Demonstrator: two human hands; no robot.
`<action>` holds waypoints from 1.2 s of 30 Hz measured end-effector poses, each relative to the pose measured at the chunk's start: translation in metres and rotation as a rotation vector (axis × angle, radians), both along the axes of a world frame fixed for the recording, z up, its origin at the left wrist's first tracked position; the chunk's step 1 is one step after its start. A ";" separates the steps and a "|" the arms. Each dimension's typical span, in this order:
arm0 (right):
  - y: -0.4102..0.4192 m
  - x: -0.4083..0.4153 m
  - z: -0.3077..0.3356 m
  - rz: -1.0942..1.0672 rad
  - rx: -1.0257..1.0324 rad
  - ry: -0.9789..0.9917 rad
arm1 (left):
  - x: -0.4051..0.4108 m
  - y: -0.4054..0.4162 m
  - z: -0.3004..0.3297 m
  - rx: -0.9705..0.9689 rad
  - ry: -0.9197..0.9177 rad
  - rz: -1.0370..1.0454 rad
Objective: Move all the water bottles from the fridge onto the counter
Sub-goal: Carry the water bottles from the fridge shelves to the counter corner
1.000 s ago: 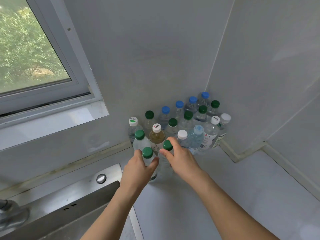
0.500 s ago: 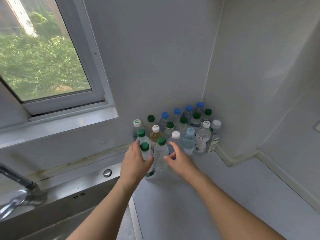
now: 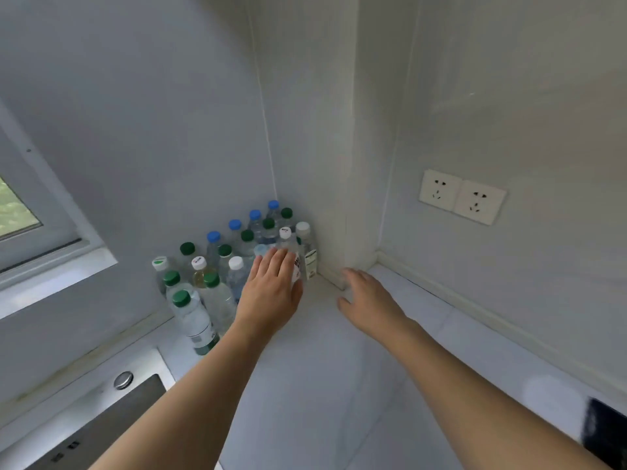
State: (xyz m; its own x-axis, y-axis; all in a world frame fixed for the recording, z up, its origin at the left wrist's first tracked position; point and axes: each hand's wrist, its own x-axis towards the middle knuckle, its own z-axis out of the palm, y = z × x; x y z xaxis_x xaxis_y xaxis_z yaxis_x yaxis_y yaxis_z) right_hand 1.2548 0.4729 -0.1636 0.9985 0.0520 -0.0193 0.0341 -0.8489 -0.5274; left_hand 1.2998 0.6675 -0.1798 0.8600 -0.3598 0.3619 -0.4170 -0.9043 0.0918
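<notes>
Now our bottles (image 3: 217, 266) stand clustered in the worktop (image 3: 325, 385) corner. Our left hand (image 3: 271, 293) lies over them, fingers straight together; our right hand (image 3: 369, 300) hovers beside, fingers relaxed, apart.

Soft, even daylight fills the scene, coming from the window (image 3: 20, 212) at the far left, where the glass shows a washed-out patch of green. The pale walls (image 3: 152, 113) read cool and bluish on the left and warmer, creamier on the right. Shadows are faint: a soft one lies on the counter (image 3: 322, 385) under the left hand (image 3: 271, 293), and the near right corner falls dark. No hard glare shows. The picture is slightly soft overall, with motion blur on the right hand (image 3: 368, 300) and the bottles (image 3: 237, 259). Wide-angle distortion bends the wall seams and window frame towards the edges.
</notes>
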 end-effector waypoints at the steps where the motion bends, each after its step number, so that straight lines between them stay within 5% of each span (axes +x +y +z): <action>1: -0.014 -0.009 0.004 -0.036 -0.025 -0.014 | 0.000 -0.016 0.005 -0.004 0.010 -0.038; 18: -0.162 -0.167 0.055 -0.685 -0.160 0.039 | -0.033 -0.235 0.043 0.019 0.059 -0.717; 30: -0.217 -0.368 0.116 -1.082 -0.211 -0.116 | -0.198 -0.361 0.117 -0.090 -0.098 -1.132; 36: -0.231 -0.519 0.125 -1.287 -0.198 -0.109 | -0.342 -0.410 0.131 -0.095 -0.124 -1.345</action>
State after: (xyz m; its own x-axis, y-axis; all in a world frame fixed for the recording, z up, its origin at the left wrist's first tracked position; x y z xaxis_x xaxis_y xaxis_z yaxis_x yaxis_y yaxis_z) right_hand 0.7359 0.2422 -0.0387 0.3270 -0.9300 0.1677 -0.8212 -0.3675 -0.4365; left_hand 0.9582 0.2577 -0.0491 -0.1756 -0.8587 0.4814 -0.9762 0.2153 0.0279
